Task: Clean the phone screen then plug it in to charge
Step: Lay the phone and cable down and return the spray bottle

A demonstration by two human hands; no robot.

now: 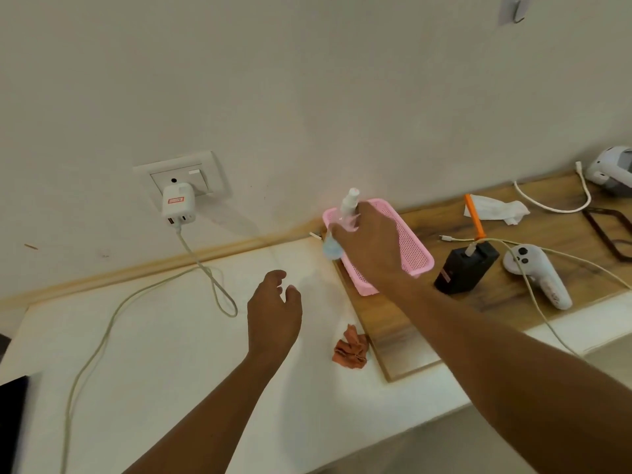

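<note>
White counter (pixel 164 364) carries a pink basket (pixel 415 248). Over the basket's near-left corner the right hand (pixel 371 248) grips a blurred spray bottle (pixel 347 213); left of the basket the left hand (pixel 273 316) hovers open, and an orange cloth (pixel 350 352) lies below.

A home room, by its look: a plain painted wall (pixel 307 80) with a wall socket (pixel 181 176) holding a white charger (pixel 178 204), a white counter (pixel 154 354), a wooden board (pixel 513 302) strewn with cables, a VR controller (pixel 533 271) and a pink plastic basket (pixel 410 248).
</note>
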